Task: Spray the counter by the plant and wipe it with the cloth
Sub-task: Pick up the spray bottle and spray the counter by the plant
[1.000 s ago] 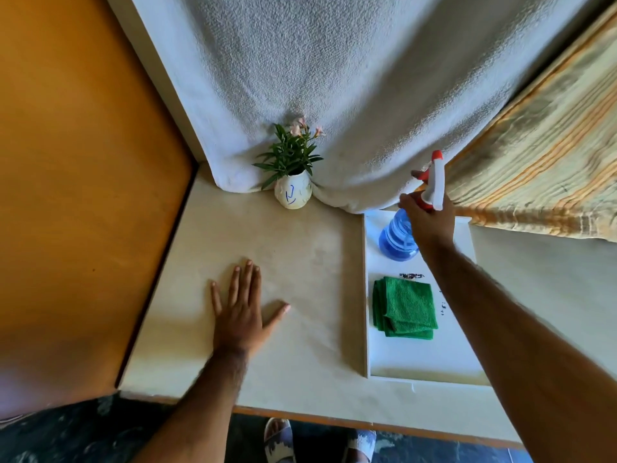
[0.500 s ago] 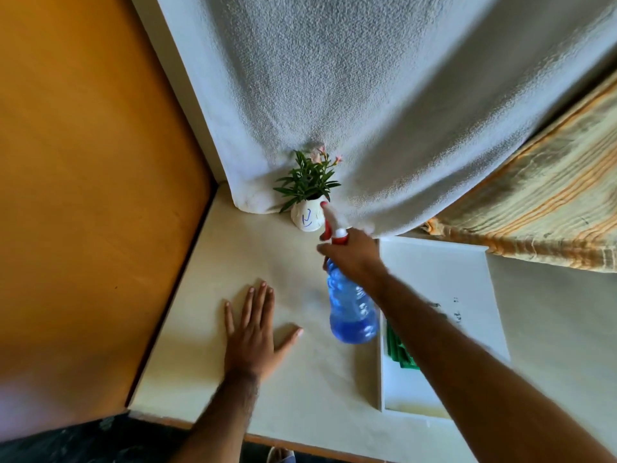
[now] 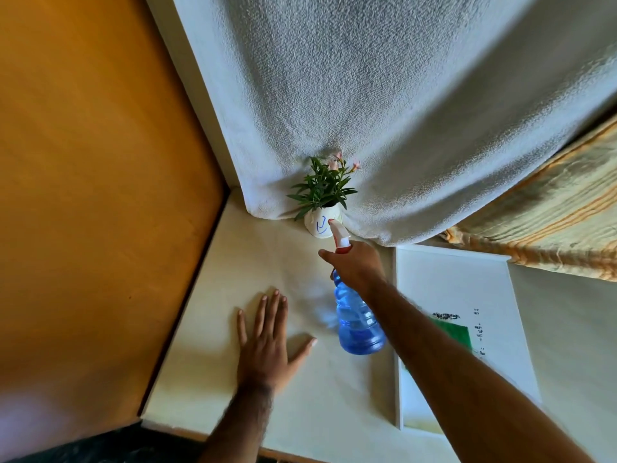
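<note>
My right hand (image 3: pixel 357 265) grips the neck of a blue spray bottle (image 3: pixel 357 324) with a white and red nozzle. The bottle hangs tilted above the cream counter (image 3: pixel 253 262), its nozzle aimed toward the small potted plant (image 3: pixel 322 192) in a white pot at the back. My left hand (image 3: pixel 267 342) lies flat on the counter with fingers spread, left of the bottle. The green cloth (image 3: pixel 455 332) lies on a white board (image 3: pixel 457 279) to the right, mostly hidden behind my right forearm.
A white textured fabric (image 3: pixel 367 95) hangs behind the plant down to the counter. A striped yellow fabric (image 3: pixel 551 212) hangs at the right. An orange wall panel (image 3: pixel 93 182) bounds the counter on the left. The counter's front edge runs along the bottom.
My right hand lifted the spray bottle off the white board and carried it left over the counter toward the plant. The left hand stayed flat. The camera moved in closer.
</note>
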The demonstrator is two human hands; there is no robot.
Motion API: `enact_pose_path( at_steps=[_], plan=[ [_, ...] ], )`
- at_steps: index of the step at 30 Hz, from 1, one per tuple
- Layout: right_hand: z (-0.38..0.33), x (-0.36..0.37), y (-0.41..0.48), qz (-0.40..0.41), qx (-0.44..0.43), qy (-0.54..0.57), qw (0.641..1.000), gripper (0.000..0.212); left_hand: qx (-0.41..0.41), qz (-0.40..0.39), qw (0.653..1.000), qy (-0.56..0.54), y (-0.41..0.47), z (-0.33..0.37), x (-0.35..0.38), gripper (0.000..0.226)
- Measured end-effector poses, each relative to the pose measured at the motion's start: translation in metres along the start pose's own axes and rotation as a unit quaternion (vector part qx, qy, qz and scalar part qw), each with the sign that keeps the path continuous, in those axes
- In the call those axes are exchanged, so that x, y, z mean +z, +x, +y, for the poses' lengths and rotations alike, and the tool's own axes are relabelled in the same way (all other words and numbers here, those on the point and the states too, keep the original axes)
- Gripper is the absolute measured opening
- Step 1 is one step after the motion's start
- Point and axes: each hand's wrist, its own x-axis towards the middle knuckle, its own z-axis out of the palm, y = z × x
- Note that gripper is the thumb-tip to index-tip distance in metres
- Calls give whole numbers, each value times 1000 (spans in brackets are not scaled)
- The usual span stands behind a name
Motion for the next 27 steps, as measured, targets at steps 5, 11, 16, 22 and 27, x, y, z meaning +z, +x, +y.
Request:
enact_pose_path(
  at_steps=[5,11,16,22,27],
  plan=[
    [1,-1,2,-11,-6,11,1000,35,0,1,1000,3,-1,0,1,102],
    [-1,0,3,-1,-2,-21,1000,30,-1,-5,1000,-2,0,-1,2,102],
    [-3,-1,0,-1,11,-27,1000,22,-3,-12,1000,-4,0,-2,2,103],
    [-4,-4,-7,9,8,-18,1000,13,-5,-15,1000,-5,-1,-3,2,103],
    [-6,-22,-24,68,-35,65,995,10,-3,-15,1000,-9,-1,-5,3,103]
  ],
)
